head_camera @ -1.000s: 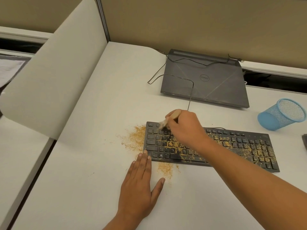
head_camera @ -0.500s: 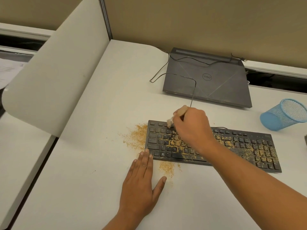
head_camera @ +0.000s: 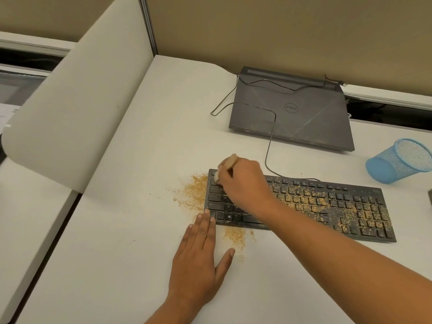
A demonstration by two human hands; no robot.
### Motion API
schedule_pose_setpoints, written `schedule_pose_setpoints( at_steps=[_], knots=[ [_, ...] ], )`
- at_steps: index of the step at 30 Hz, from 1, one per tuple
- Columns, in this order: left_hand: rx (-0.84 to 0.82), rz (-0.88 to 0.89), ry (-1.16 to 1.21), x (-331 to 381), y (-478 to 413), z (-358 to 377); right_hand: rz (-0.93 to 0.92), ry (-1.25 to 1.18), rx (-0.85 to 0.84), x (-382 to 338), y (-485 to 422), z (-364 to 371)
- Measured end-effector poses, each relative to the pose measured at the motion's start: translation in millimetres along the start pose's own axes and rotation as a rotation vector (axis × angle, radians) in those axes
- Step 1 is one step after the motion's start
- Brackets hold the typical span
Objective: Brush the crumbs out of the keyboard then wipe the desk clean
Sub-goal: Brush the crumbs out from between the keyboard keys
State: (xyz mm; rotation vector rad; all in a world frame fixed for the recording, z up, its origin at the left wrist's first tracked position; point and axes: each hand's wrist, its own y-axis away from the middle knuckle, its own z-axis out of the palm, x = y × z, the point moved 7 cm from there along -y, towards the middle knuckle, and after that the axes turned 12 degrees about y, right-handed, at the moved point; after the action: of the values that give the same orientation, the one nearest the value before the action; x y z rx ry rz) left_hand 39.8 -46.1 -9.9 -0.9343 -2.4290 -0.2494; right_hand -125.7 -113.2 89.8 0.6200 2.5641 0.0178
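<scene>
Desk (head_camera: 140, 230): keyboard (head_camera: 327, 206), crumbs (head_camera: 196, 190), laptop (head_camera: 292, 113), cup (head_camera: 397, 162)

Right hand (head_camera: 243, 185) with brush (head_camera: 224, 168) has shifted left along keyboard (head_camera: 327, 206) since 0.5 s ago. Bristles now sit at its top-left corner keys. Left-end keys show fewer crumbs (head_camera: 301, 198) than before.

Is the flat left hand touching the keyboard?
Touching. Head view: fingertips of the left hand lie against the keyboard at its near left corner.
</scene>
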Motion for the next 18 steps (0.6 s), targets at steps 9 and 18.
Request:
schedule_pose_setpoints(
  at_steps=[9,18],
  knots=[
    [-0.002,-0.002,0.001,1,-1,-1,-0.040,-0.011,-0.026,-2,-5,6],
    [-0.009,-0.001,0.005,1,0,-1,-0.134,-0.029,-0.136,-7,8,6]
  ],
)
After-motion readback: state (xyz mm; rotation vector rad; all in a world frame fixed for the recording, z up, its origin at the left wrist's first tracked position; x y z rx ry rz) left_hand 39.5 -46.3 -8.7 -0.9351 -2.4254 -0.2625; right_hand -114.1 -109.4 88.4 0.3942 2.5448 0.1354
